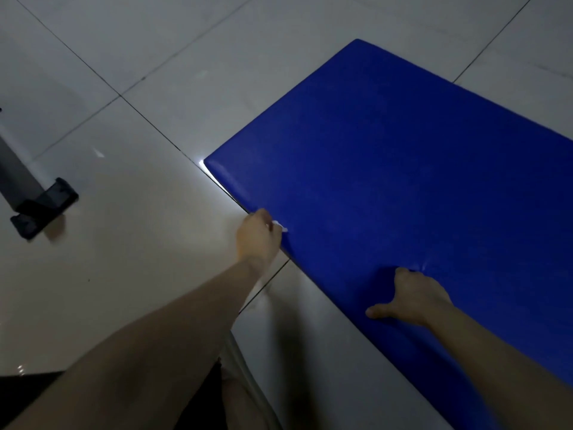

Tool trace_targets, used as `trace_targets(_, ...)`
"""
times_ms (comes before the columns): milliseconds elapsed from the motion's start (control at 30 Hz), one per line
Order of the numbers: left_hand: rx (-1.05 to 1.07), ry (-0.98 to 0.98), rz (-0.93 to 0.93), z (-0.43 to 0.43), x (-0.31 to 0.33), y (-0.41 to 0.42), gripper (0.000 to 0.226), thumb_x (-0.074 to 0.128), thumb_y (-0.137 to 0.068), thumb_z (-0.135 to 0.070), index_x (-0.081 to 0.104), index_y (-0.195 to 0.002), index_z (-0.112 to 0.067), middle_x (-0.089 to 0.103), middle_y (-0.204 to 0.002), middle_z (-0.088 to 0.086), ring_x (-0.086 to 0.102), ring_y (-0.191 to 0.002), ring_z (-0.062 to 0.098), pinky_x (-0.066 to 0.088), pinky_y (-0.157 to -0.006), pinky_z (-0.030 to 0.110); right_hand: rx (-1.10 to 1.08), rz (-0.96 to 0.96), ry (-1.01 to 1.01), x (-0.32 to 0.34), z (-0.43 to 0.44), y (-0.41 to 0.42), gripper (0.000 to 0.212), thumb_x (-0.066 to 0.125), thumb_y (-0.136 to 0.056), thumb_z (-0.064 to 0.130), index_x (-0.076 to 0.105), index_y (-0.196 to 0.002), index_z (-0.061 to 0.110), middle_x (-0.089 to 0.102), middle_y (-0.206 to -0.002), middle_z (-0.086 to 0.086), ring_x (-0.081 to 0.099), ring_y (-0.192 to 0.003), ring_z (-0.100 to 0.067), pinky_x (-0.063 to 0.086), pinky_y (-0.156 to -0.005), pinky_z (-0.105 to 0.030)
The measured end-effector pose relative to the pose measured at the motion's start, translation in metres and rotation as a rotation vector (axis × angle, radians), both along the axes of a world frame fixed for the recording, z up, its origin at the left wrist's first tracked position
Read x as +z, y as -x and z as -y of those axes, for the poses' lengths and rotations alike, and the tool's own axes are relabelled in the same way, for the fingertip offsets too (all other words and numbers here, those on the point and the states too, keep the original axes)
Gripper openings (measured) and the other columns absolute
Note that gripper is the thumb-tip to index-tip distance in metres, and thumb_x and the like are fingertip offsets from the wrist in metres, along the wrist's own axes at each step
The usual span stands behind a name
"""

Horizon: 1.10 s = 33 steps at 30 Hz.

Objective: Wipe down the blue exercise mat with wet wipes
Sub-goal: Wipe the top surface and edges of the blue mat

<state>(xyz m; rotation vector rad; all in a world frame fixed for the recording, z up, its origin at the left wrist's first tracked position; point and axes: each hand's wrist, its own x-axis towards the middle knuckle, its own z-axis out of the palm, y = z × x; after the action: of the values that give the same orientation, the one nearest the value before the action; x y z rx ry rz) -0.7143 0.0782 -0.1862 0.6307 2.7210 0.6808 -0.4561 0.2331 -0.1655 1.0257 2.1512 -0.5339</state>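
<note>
**Head view: flat blue padded exercise mat (403, 156) laid slantwise on pale glossy floor tiles (139, 243)**

The mat was seen lying flat on the floor, its long axis running from the upper left of the frame toward the lower right. One short end was pointed up and to the left, with both of its corners in view. The other end was cut off by the right and lower edges of the frame. The long side nearer the person was set almost along a dark grout line.

The left hand (259, 235) was placed at that near long side, part-way along from the far corner, with its fingers closed around a small white wet wipe (280, 226). Only a scrap of the wipe could be seen past the knuckles, touching the blue surface just inside the edge.

The right hand (412, 296) was set on the mat closer to the person. Its thumb was spread flat toward the edge and its fingers were bent down into the padding, where short creases were raised. Whether the covering was pinched or merely pressed could not be told, as the fingertips were hidden.

Well apart from the mat, at the left of the frame, a grey metal leg (15, 172) was ended by a black plastic foot (46, 206) resting on the tiles.
</note>
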Motion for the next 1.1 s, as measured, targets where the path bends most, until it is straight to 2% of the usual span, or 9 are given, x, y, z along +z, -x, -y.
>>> trace_targets(100, -0.089, -0.031, 0.064, 0.008, -0.002, -0.048, 0.008, 0.064, -0.095, -0.028, 0.059, -0.093, -0.023, 0.060, -0.096, -0.005, 0.058, -0.085, 0.011, 0.052, -0.080, 0.027, -0.004, -0.002, 0.001, 0.002, 0.000, 0.000, 0.104, 0.072, -0.058, 0.084, 0.046, -0.128, 0.011, 0.056, -0.124, -0.004, 0.057, -0.107, -0.020, 0.053, -0.085, -0.032)
trace_targets(233, -0.406, -0.017, 0.066, 0.018, -0.001, -0.109, 0.005, 0.058, -0.094, -0.032, 0.054, -0.093, -0.029, 0.053, -0.101, -0.011, 0.051, -0.089, 0.007, 0.050, -0.081, 0.027, -0.015, -0.015, 0.003, 0.006, -0.001, 0.001, 0.107, 0.072, -0.058, 0.084, 0.045, -0.131, 0.012, 0.055, -0.131, -0.004, 0.057, -0.111, -0.021, 0.051, -0.084, -0.031)
trace_targets(400, -0.811, 0.125, -0.095, 0.013, 0.001, -0.076, 0.015, 0.060, -0.088, -0.031, 0.060, -0.099, -0.019, 0.055, -0.101, -0.002, 0.049, -0.094, 0.017, 0.046, -0.083, 0.035, -0.030, -0.020, 0.008, 0.007, 0.000, 0.001, 0.107, 0.073, -0.059, 0.082, 0.043, -0.135, 0.012, 0.054, -0.133, -0.003, 0.056, -0.113, -0.020, 0.051, -0.084, -0.031)
trace_targets(467, -0.744, 0.157, -0.176, 0.008, 0.001, -0.046, 0.019, 0.065, -0.084, -0.027, 0.063, -0.098, -0.014, 0.059, -0.102, 0.006, 0.055, -0.095, 0.026, 0.046, -0.080, 0.037, -0.027, -0.017, 0.009, 0.006, 0.000, 0.001, 0.103, 0.073, -0.059, 0.083, 0.045, -0.129, 0.013, 0.056, -0.128, -0.003, 0.056, -0.105, -0.019, 0.050, -0.080, -0.030)
trace_targets(633, -0.149, 0.131, -0.152, 0.002, -0.009, 0.023, 0.012, 0.070, -0.085, -0.023, 0.063, -0.091, -0.014, 0.061, -0.095, 0.006, 0.061, -0.088, 0.027, 0.056, -0.081, 0.041, -0.020, -0.017, 0.004, 0.004, -0.001, -0.001, 0.103, 0.072, -0.059, 0.083, 0.045, -0.128, 0.012, 0.056, -0.123, -0.003, 0.058, -0.105, -0.020, 0.053, -0.083, -0.033)
trace_targets(767, -0.067, 0.067, -0.064, -0.006, 0.000, -0.013, 0.008, 0.066, -0.087, -0.019, 0.064, -0.087, -0.011, 0.063, -0.092, 0.007, 0.062, -0.085, 0.026, 0.056, -0.080, 0.040, -0.011, -0.018, 0.001, 0.005, 0.000, 0.000, 0.101, 0.073, -0.058, 0.083, 0.047, -0.125, 0.013, 0.057, -0.122, -0.003, 0.058, -0.105, -0.021, 0.054, -0.085, -0.034)
trace_targets(933, -0.428, 0.034, 0.061, -0.006, 0.006, -0.128, 0.011, 0.062, -0.091, -0.028, 0.055, -0.083, -0.023, 0.055, -0.091, -0.006, 0.053, -0.084, 0.012, 0.051, -0.082, 0.034, -0.002, -0.025, -0.004, 0.008, 0.001, 0.000, 0.098, 0.073, -0.062, 0.081, 0.046, -0.127, 0.012, 0.057, -0.124, -0.005, 0.056, -0.109, -0.022, 0.050, -0.085, -0.033)
trace_targets(1033, -0.728, 0.027, 0.046, -0.002, 0.006, -0.171, 0.007, 0.060, -0.091, -0.032, 0.056, -0.090, -0.026, 0.056, -0.097, -0.006, 0.050, -0.089, 0.012, 0.049, -0.087, 0.037, 0.002, -0.047, -0.015, 0.008, 0.001, 0.001, 0.096, 0.074, -0.063, 0.079, 0.046, -0.126, 0.011, 0.058, -0.123, -0.007, 0.057, -0.104, -0.022, 0.046, -0.079, -0.032)
trace_targets(1100, -0.839, 0.029, -0.004, -0.002, 0.008, -0.161, 0.010, 0.061, -0.091, -0.029, 0.060, -0.098, -0.022, 0.058, -0.102, -0.002, 0.051, -0.092, 0.016, 0.049, -0.085, 0.037, -0.004, -0.046, -0.018, 0.008, 0.001, 0.000, 0.102, 0.073, -0.062, 0.081, 0.045, -0.129, 0.009, 0.057, -0.125, -0.008, 0.057, -0.107, -0.023, 0.047, -0.079, -0.032)
